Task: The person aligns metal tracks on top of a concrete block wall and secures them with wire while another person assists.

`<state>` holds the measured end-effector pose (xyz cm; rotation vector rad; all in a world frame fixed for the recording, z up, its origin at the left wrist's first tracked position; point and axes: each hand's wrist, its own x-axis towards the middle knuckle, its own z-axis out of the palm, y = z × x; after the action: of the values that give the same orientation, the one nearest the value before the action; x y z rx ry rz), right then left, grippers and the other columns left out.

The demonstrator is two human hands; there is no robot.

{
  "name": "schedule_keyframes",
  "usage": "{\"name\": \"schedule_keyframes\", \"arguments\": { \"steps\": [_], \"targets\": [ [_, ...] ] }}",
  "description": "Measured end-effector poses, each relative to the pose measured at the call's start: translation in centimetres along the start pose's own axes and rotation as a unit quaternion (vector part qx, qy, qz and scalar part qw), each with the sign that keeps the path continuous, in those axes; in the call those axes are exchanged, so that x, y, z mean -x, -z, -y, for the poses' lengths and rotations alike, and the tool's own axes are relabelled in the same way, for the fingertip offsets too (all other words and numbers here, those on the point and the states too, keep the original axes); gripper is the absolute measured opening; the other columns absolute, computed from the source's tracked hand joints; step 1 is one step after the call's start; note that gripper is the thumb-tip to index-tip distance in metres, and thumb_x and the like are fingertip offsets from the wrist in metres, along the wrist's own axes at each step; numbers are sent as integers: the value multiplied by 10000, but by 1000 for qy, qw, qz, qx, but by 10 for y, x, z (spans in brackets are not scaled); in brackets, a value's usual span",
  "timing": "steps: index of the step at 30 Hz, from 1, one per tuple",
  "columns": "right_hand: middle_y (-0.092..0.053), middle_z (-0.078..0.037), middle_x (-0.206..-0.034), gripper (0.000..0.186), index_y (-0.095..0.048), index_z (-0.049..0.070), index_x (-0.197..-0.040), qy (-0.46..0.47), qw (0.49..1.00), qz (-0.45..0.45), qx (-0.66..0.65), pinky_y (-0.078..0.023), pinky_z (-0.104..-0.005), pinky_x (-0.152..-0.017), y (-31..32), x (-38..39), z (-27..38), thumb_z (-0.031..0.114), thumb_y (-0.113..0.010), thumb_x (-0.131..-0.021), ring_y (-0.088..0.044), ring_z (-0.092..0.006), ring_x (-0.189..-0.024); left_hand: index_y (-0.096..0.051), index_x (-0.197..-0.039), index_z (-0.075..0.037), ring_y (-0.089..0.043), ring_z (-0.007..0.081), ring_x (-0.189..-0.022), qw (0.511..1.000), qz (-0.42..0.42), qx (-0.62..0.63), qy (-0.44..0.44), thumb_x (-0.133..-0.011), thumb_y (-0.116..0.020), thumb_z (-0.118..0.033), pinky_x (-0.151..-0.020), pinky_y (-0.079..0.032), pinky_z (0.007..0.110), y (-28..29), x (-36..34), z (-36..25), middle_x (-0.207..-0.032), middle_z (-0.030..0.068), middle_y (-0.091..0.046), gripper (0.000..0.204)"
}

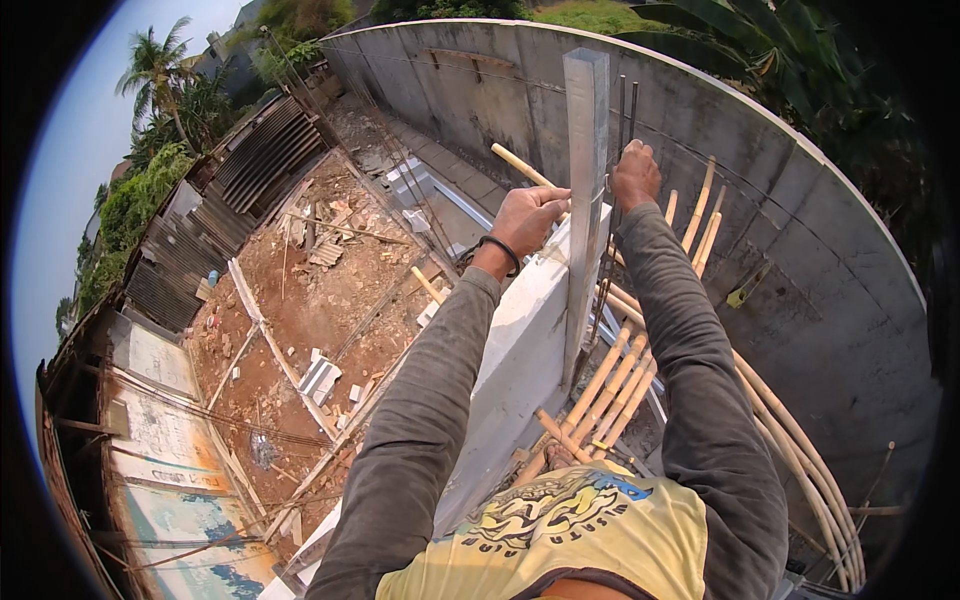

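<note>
Left hand (530,222) pinched closed beside metal post (584,150), right hand (636,176) curled closed near dark rods (633,110); contents could not be told. Post stood at far end of white wall (520,370); keeping it plumb seemed key

There are one bare left hand (527,219), one bare right hand (636,176), two grey fabric sleeves (412,430), one round black wristband (503,246), one upright silver metal post (584,215), two thin dark rods (633,110) at the right hand, one yellow printed shirt (560,555) and one grey concrete wall (830,260).
</note>
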<state>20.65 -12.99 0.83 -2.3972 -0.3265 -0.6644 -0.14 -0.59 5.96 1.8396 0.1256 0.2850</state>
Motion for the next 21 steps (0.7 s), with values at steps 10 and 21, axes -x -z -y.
{"name": "schedule_keyframes", "arguments": {
  "steps": [10, 21],
  "targets": [
    [-653, -194, -1008, 228, -688, 33, -994, 4, 988, 61, -144, -497, -438, -845, -23, -8, -67, 196, -604, -858, -631, -362, -961, -656, -1151, 20, -397, 17, -504, 1000, -16, -7, -2, -892, -629, -182, -447, -292, 193, 2, -1, 7, -646, -66, -529, 329],
    [-627, -136, -1171, 398, -568, 34, -1239, 75, 937, -84, -332, -501, -339, -888, -15, -13, -44, 34, -629, -846, -609, -241, -1081, -635, -1181, 32, -416, 22, -500, 1000, -4, 9, 18, -882, -625, -177, -443, -325, 198, 0, -2, 4, -651, -64, -511, 365]
  ]
}}
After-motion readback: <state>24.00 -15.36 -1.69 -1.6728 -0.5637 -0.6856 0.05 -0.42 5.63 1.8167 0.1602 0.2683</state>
